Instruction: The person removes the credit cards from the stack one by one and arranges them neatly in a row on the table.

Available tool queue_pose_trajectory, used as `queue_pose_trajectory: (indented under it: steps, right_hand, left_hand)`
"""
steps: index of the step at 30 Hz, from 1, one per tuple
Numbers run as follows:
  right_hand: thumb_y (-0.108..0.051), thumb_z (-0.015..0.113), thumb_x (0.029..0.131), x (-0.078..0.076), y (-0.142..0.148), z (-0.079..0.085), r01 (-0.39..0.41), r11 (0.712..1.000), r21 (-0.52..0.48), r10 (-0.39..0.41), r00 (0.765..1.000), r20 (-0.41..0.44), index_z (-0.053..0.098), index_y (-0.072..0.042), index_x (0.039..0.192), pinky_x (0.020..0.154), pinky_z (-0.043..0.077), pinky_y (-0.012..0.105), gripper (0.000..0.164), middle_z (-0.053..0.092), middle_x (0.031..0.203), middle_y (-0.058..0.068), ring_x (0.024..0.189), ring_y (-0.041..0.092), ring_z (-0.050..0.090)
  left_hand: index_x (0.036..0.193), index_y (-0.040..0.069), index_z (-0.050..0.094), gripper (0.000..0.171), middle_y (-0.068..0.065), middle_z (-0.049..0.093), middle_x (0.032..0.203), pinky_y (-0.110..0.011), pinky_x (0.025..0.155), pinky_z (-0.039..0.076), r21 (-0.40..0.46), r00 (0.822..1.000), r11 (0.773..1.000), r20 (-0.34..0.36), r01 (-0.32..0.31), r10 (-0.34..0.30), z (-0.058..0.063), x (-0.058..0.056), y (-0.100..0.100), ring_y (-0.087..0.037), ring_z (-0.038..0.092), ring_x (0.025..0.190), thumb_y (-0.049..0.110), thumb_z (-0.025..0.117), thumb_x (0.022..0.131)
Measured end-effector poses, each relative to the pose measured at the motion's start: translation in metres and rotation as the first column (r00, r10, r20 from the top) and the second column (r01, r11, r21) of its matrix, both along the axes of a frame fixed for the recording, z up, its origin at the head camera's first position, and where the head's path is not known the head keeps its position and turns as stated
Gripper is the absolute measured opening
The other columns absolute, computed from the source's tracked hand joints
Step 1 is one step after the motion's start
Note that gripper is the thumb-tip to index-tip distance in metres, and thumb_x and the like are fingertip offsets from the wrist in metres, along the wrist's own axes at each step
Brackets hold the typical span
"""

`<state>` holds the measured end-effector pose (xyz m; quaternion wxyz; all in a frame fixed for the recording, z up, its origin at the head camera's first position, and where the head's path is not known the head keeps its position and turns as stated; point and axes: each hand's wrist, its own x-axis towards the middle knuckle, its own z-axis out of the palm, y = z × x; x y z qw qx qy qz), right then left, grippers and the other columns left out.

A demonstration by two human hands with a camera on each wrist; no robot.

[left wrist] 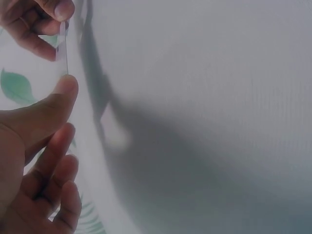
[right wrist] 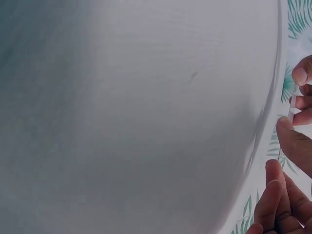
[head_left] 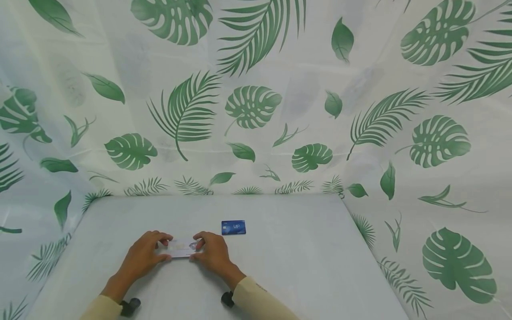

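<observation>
Both hands hold a pale, thin card [head_left: 181, 249] with a dark purplish print near its right end, just over the table. My left hand [head_left: 145, 254] pinches its left end between thumb and fingers. At the other end, my right hand [head_left: 214, 253] grips it the same way, its fingers covering part of the print. The left wrist view shows the pale card [left wrist: 62, 54] nearly edge-on between both hands. A blue card [head_left: 234, 227] marked VIP lies flat on the table, just beyond the right hand.
A white-covered table [head_left: 304, 262] spreads under the hands. Behind it and along both sides hangs a white sheet [head_left: 296, 102] printed with green leaves, meeting the table's edges. A dark wrist strap mount [head_left: 131, 306] sits by the left cuff.
</observation>
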<state>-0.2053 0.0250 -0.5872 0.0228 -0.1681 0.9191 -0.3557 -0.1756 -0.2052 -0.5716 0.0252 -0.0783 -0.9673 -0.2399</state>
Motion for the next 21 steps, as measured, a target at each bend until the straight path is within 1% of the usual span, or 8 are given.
queue_pose_trajectory:
  steps: [7, 13, 21]
  right_hand:
    - [-0.02, 0.098, 0.075, 0.002, -0.007, -0.001, 0.005, 1.0, -0.004, -0.005, 1.0, 0.002, 0.077, -0.018, 0.12, 0.085, 0.05, 0.022, 0.049, 0.068, 0.08, -0.014, 0.079, -0.002, 0.054]
    - [-0.02, 0.098, 0.075, 0.003, -0.012, -0.002, 0.01, 1.0, 0.0, -0.01, 1.0, 0.016, 0.076, -0.019, 0.12, 0.086, 0.051, 0.023, 0.049, 0.066, 0.079, -0.016, 0.08, -0.002, 0.054]
    - [-0.02, 0.099, 0.073, 0.003, -0.019, -0.005, -0.008, 1.0, 0.005, 0.008, 1.0, -0.023, 0.077, -0.017, 0.118, 0.082, 0.05, 0.021, 0.051, 0.07, 0.08, -0.013, 0.076, -0.003, 0.055]
  left_hand:
    - [0.122, 0.012, 0.075, 0.055, 0.005, 0.069, 0.096, -0.034, 0.075, 0.048, -0.005, 1.0, 1.0, -0.03, 0.002, -0.002, 0.002, 0.003, -0.007, -0.013, 0.057, 0.088, 0.022, 0.097, 0.072]
    - [0.122, 0.011, 0.075, 0.055, 0.005, 0.069, 0.097, -0.033, 0.074, 0.048, 0.006, 0.999, 1.0, -0.032, 0.003, -0.003, 0.003, 0.006, -0.012, -0.013, 0.057, 0.087, 0.021, 0.097, 0.073]
    - [0.121, 0.012, 0.075, 0.055, 0.006, 0.068, 0.096, -0.032, 0.074, 0.047, 0.006, 0.999, 1.0, -0.031, -0.006, 0.006, -0.001, 0.008, -0.019, -0.013, 0.057, 0.087, 0.021, 0.097, 0.073]
